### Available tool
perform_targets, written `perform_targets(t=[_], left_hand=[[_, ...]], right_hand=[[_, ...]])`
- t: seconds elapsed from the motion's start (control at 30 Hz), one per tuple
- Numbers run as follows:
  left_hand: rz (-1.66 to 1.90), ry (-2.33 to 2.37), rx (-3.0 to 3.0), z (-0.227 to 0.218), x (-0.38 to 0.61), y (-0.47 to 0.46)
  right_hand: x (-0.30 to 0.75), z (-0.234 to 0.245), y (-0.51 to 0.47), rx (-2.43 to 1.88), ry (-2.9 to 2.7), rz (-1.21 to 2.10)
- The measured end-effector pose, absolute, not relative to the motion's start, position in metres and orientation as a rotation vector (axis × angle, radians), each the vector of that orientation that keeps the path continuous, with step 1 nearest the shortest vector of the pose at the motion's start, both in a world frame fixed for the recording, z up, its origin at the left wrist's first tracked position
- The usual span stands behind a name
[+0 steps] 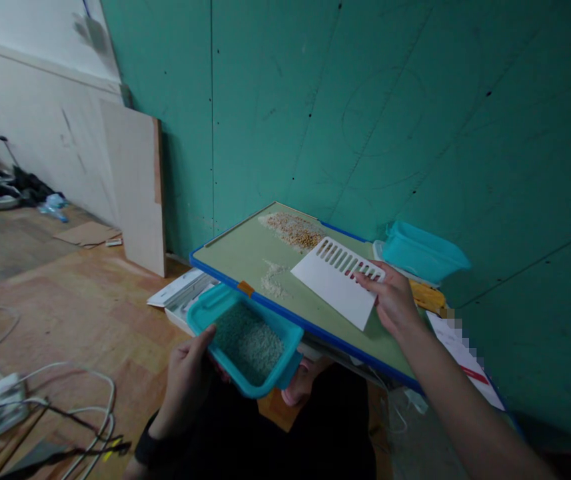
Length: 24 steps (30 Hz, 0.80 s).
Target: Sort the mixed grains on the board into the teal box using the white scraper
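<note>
My left hand point(192, 370) grips the near left rim of a turquoise plastic tub point(292, 337), thumb over the edge. Pale rice-like grains point(260, 347) lie inside it, and the tub sits just below the board's front edge. In my right hand point(390, 297) is a flat white plastic scraper point(338, 283) with a row of slots, held by its slotted end above the board. Beyond the scraper, a mixed pile of yellow and pale grains point(292, 229) is spread on the green board point(232, 253). A smaller patch of pale grains point(274, 280) lies nearer the front edge.
A second turquoise tub point(422, 253) stands at the board's far right, beside a yellow item point(428, 295) and a printed sheet point(460, 353). The green wall point(265, 100) rises directly behind. Cables and a power strip point(0, 403) lie on the floor at left. A wooden panel point(135, 187) leans there.
</note>
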<state>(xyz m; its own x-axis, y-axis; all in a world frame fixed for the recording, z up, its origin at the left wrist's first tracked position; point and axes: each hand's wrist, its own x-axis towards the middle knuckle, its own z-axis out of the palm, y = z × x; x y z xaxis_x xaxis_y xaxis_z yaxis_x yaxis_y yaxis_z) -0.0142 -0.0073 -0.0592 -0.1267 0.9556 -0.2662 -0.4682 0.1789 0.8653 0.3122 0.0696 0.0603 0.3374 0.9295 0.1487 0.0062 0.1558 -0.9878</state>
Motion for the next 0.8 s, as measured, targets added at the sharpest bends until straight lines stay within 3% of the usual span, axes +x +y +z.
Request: perform_targets(t=[0.4, 0.8], left_hand=[[1.318, 1.151, 0.652, -0.051, -0.016, -0.008], [1.377, 1.260, 0.722, -0.052, -0.010, -0.005]], right_hand=[[0.356, 0.048, 0.020, -1.331, -1.075, 0.691], [0.372, 0.063, -0.004, -1.342, -0.930, 1.019]])
